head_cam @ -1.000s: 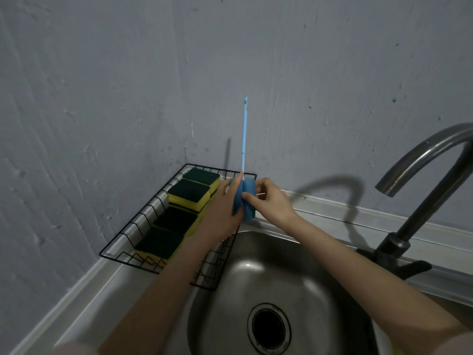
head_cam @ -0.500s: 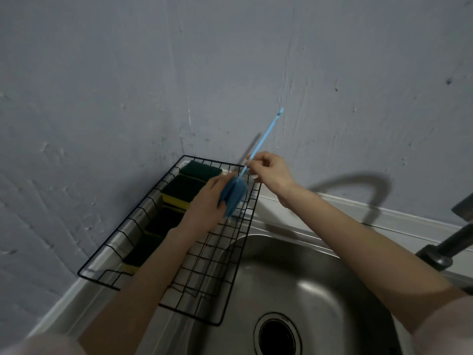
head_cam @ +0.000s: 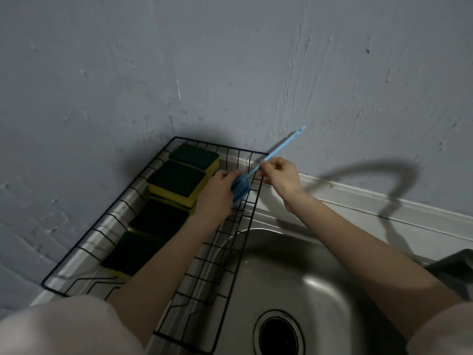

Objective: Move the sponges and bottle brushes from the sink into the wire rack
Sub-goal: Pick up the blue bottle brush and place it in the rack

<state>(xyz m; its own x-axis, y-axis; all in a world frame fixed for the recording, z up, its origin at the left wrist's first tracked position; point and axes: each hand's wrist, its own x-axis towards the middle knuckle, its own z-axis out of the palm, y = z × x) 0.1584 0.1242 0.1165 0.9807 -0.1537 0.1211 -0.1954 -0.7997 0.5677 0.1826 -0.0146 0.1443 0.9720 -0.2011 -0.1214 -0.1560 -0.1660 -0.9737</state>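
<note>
A blue bottle brush (head_cam: 279,147) is held tilted over the far right corner of the black wire rack (head_cam: 107,213). My left hand (head_cam: 217,198) cups its blue sponge head (head_cam: 240,187). My right hand (head_cam: 280,175) pinches the thin handle just above the head; the handle's tip points up and right toward the wall. Several yellow-and-green sponges (head_cam: 176,181) lie in a row along the rack's left side. The steel sink (head_cam: 294,272) on the right shows no sponges or brushes.
The rack sits in the corner against a grey wall (head_cam: 230,60), overhanging the sink's left edge. The drain (head_cam: 277,334) is at the bottom. A dark faucet base (head_cam: 453,270) shows at the right edge. A white ledge (head_cam: 384,201) runs behind the sink.
The brush has tilted from upright to leaning right and moved left over the rack. Both hands went with it. The view has shifted left, so the faucet has nearly left the frame.
</note>
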